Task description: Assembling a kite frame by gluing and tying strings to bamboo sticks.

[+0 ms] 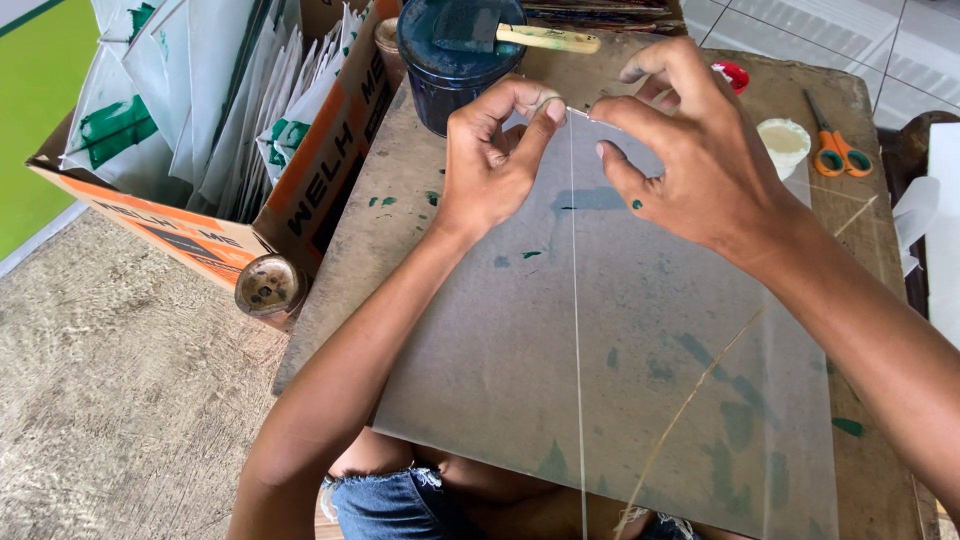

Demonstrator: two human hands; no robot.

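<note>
nearest, a clear plastic sheet (640,350) lies flat on the paint-stained table (400,240), its near edge overhanging the lap. left hand (490,160) and right hand (690,150) pinch a thin stick (576,330) at the sheet's far edge, holding it straight. dark paint tub (450,70), scissors (835,145) and box (240,140) crowd the far rim.

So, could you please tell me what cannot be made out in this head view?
- Left hand and right hand: what the fingertips pinch at the thin stick is too small to tell.
- Dark pot: contents hidden by its lid and the brush.
- Transparent sheet: near edge cut off by the frame.
- Box: the folded sheets' lower parts are hidden by its wall.
</note>
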